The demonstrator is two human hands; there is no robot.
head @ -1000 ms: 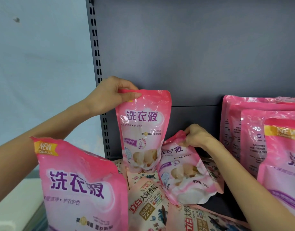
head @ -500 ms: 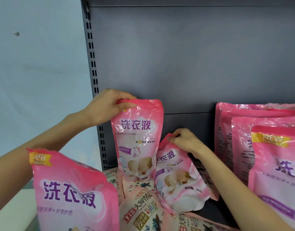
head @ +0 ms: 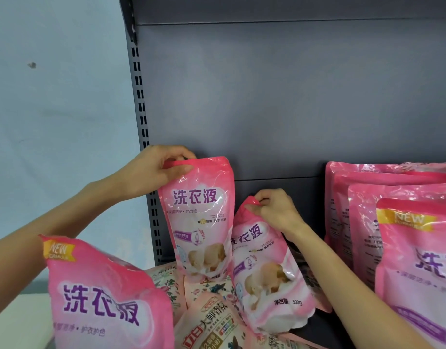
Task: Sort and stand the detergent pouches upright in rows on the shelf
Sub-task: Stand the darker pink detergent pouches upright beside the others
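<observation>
My left hand (head: 154,170) pinches the top edge of a small pink detergent pouch (head: 199,222) that stands upright against the grey back panel at the shelf's left end. My right hand (head: 275,210) grips the top corner of a second small pink pouch (head: 264,270), which leans to the left beside the first. Both rest on flat-lying floral pouches (head: 212,321). A row of large pink pouches (head: 393,235) stands upright at the right. Another large pink pouch (head: 103,298) stands close to the camera at the lower left.
The slotted shelf upright (head: 144,137) runs along the left edge of the grey back panel (head: 292,96). A pale blue wall (head: 60,122) lies to the left. A white surface (head: 18,321) shows at the bottom left corner.
The view has tilted upward, so everything sits lower in frame. Both hands keep their holds; the right-hand pouch stands a little more upright than a second ago.
</observation>
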